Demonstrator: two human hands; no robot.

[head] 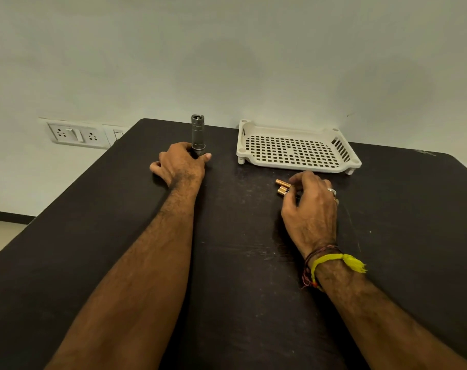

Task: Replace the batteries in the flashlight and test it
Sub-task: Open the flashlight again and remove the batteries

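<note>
Two batteries at least show in my one view, the head camera: gold-cased cells lying on the dark bench, pinched at their near ends by my right hand, whose grip is curled round them; whether a third hides under the fingers I cannot tell. Their long axes point up and to the left, toward the flashlight. That stands upright near the bench's far edge, open end up as far as I can judge, its base grasped by my left hand. So the cells lie to the right of the flashlight and nearer me, well apart from it, and the right hand is plainly the nearer one to carry them across. A white slotted tray sits just beyond the right hand
</note>
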